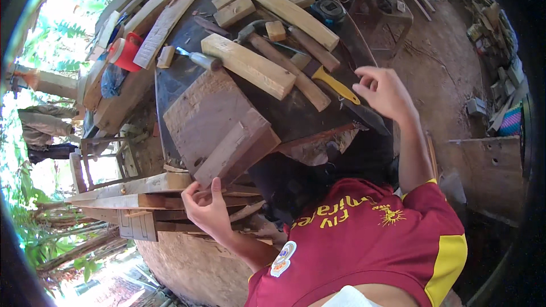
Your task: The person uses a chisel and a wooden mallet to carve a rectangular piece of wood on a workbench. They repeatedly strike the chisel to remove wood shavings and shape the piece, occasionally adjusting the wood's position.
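My left hand is at the near end of a dark wooden block, thumb and fingers spread around its corner; whether they press on it is hard to see. The block lies along the edge of a broad dark board, which overhangs the table's near edge. To the right, my right hand is raised with loosely bent fingers and nothing visible in it. Close beside its fingertips lies a yellow-handled knife, its dark blade toward me. A hammer and a chisel lie beyond, around a pale wooden bar.
The dark table bears more pale wood pieces and a tape measure. A red jug stands among planks at left. Stacked boards are beside my left arm. A brown plastic chair stands at far right.
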`<state>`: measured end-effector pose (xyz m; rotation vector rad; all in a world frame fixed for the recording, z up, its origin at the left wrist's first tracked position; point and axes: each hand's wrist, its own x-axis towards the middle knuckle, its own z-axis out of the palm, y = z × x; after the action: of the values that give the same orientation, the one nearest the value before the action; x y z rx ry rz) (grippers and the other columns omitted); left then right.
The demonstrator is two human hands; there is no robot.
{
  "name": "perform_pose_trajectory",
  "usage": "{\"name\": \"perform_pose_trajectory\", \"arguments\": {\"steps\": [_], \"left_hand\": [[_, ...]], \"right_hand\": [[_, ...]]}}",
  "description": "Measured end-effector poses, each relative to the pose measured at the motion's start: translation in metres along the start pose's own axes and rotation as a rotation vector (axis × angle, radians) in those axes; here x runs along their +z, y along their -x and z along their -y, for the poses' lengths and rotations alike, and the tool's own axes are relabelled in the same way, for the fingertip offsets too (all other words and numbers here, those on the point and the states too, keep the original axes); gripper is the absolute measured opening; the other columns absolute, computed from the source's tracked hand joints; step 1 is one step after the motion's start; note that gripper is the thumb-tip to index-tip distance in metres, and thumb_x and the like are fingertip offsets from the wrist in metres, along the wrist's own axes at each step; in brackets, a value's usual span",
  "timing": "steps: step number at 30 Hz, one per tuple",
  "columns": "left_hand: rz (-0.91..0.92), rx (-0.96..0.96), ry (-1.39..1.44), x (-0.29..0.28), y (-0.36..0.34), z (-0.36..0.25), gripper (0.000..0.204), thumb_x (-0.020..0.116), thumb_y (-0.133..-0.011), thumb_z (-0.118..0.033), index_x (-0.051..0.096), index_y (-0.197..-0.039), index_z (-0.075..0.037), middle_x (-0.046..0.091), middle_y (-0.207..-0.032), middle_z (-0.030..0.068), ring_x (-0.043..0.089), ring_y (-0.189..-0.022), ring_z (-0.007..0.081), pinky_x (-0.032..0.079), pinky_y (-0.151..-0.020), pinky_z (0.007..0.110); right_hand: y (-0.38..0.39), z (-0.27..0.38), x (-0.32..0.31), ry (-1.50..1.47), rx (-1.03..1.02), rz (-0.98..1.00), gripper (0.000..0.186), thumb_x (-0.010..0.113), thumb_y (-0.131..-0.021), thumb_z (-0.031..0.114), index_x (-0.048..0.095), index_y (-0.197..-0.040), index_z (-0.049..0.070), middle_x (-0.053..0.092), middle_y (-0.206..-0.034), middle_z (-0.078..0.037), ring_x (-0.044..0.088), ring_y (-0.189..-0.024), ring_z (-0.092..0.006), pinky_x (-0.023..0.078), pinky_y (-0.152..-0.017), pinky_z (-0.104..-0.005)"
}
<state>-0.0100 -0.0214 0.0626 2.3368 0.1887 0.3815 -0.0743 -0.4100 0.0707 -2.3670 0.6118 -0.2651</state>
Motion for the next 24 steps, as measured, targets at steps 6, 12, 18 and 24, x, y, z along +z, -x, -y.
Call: {"name": "perform_pose_trajectory", "arguments": {"steps": [6, 12, 18, 24], "left_hand": [[-0.011, 0.227, -0.056, 0.016, -0.010, 0.006, 0.051, 0.076, -0.080, -0.022, 0.057, -0.123, -0.001, 0.061, -0.117, 0.0170, 0.058, -0.105, 0.0304, 0.045, -0.093, 0.040], [0.006, 0.217, 0.046, 0.019, -0.018, 0.007, 0.044, 0.076, -0.080, -0.022, 0.057, -0.113, 0.000, 0.061, -0.110, 0.0150, 0.057, -0.106, 0.0295, 0.044, -0.093, 0.039], [0.011, 0.281, 0.190, 0.021, -0.013, 0.025, 0.052, 0.080, -0.075, -0.023, 0.052, -0.112, -0.001, 0.056, -0.109, 0.0139, 0.053, -0.105, 0.0299, 0.040, -0.096, 0.040], [-0.020, 0.291, 0.192, 0.026, -0.010, 0.035, 0.059, 0.083, -0.071, -0.025, 0.050, -0.115, -0.002, 0.054, -0.111, 0.0133, 0.050, -0.108, 0.0296, 0.038, -0.097, 0.040]], "right_hand": [[0.038, 0.003, 0.040, -0.022, -0.190, -0.054, 0.032, 0.071, -0.077, 0.007, 0.062, -0.106, -0.001, 0.060, -0.083, -0.014, 0.060, -0.066, -0.0244, 0.047, -0.061, -0.0336], [0.038, 0.018, 0.049, 0.087, -0.143, 0.001, 0.027, 0.070, -0.080, 0.017, 0.061, -0.101, 0.003, 0.059, -0.089, -0.015, 0.060, -0.086, -0.0367, 0.049, -0.074, -0.0431], [0.016, 0.042, 0.036, 0.169, -0.155, -0.043, 0.032, 0.069, -0.081, 0.019, 0.063, -0.108, 0.002, 0.062, -0.099, -0.017, 0.060, -0.095, -0.0359, 0.049, -0.081, -0.0425], [-0.014, 0.074, 0.040, 0.160, -0.290, -0.094, 0.032, 0.068, -0.082, 0.020, 0.064, -0.106, 0.000, 0.064, -0.099, -0.017, 0.062, -0.091, -0.0353, 0.050, -0.081, -0.0415]]}}
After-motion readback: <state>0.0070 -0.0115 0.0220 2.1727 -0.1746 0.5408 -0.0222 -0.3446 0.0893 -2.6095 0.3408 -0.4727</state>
